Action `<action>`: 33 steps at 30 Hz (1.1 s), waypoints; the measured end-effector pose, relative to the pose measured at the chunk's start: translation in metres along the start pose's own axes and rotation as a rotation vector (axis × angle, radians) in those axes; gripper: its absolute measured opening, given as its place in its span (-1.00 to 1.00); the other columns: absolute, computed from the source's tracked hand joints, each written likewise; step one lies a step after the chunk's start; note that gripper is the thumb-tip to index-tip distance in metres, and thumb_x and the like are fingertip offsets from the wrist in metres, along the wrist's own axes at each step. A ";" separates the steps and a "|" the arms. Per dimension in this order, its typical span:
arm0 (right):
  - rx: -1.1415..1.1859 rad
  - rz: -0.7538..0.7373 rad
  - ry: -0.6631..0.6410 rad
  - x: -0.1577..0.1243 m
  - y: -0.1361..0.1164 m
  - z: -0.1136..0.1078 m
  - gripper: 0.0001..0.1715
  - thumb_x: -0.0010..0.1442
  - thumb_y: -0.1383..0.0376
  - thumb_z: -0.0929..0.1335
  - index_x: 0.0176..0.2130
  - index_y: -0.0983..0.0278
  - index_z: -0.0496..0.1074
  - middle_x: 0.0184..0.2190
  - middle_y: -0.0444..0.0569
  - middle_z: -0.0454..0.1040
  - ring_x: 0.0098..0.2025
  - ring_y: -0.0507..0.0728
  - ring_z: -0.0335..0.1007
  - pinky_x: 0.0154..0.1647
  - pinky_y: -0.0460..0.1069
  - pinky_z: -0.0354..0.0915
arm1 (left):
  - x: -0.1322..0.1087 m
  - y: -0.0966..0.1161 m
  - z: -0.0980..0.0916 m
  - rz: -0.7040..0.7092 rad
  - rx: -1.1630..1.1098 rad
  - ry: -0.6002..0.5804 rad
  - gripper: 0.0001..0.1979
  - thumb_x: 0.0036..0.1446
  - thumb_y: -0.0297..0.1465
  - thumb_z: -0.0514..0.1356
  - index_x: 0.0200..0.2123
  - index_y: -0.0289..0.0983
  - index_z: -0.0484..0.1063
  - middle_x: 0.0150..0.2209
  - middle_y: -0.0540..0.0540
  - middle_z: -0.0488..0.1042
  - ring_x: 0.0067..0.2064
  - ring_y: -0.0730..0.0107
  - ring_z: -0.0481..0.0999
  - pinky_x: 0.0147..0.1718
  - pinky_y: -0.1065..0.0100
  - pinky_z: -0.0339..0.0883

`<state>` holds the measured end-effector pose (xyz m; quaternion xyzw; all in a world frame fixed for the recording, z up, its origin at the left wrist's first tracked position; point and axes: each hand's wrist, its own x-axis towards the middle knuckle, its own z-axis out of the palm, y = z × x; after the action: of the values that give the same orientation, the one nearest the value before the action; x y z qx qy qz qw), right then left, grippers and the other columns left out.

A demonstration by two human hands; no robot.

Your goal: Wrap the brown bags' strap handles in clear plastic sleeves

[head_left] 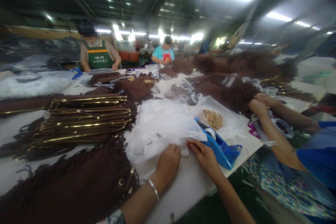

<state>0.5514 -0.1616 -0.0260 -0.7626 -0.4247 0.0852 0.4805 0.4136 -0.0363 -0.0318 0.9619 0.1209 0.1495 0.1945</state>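
Note:
A pile of thin white plastic bags [165, 115] lies on the white table in front of me. My left hand [169, 164], with a silver bangle at its wrist, is closed on the near edge of a white plastic bag [154, 148]. Close beside it, my right hand [203, 155] pinches the same edge between thumb and fingers. A blue tape dispenser [223, 152] stands just beyond my right hand. Left of my left arm, a brown fringed bag [78, 178] with metal rings lies flat.
Brown bags with gold zippers [86, 122] are stacked at left. Cardboard tags [212, 119] lie on clear plastic. At right, a co-worker's hands [259, 106] work near a brown fringed pile [223, 91]. Two more people stand across the table [181, 173].

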 end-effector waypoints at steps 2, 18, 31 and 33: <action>0.006 0.013 0.007 -0.002 0.001 -0.001 -0.68 0.32 0.20 0.24 -0.05 0.22 0.48 -0.17 -0.02 0.62 -0.15 0.16 0.55 -0.09 0.03 0.43 | 0.003 -0.001 -0.001 -0.097 -0.088 0.034 -0.82 0.20 -0.61 0.05 -0.37 -0.32 0.40 -0.29 -0.14 0.44 -0.22 0.22 0.40 -0.20 0.26 0.25; -0.236 -0.130 -0.038 -0.020 0.001 0.018 -0.67 0.32 0.32 0.20 -0.03 0.22 0.46 -0.04 0.06 0.47 0.02 0.23 0.38 0.07 0.17 0.29 | -0.008 -0.011 -0.021 -0.460 -0.861 0.009 -0.74 0.13 -0.23 0.08 -0.51 -0.26 0.29 -0.55 0.01 0.33 -0.48 0.39 0.31 -0.47 0.38 0.15; 0.120 0.013 -0.376 -0.084 -0.124 -0.013 -0.43 0.21 0.23 0.38 0.21 0.09 0.34 0.17 -0.02 0.40 0.17 0.22 0.30 0.21 0.13 0.19 | -0.103 0.021 -0.109 -0.366 -0.726 0.018 -0.66 0.22 -0.15 0.08 -0.51 -0.21 0.34 -0.51 0.01 0.37 -0.41 0.32 0.34 -0.43 0.38 0.17; 0.192 0.091 -0.406 -0.091 -0.143 0.004 -0.63 0.09 0.23 0.47 -0.05 0.14 0.56 -0.14 -0.10 0.59 -0.06 0.16 0.45 0.01 -0.01 0.31 | -0.121 0.016 -0.112 -0.376 -0.743 -0.047 -0.61 0.13 -0.02 0.14 -0.54 -0.18 0.39 -0.54 -0.01 0.38 -0.43 0.27 0.36 -0.45 0.35 0.21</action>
<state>0.4113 -0.2005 0.0621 -0.6990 -0.4680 0.2984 0.4510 0.2667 -0.0479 0.0446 0.7907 0.2278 0.1229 0.5548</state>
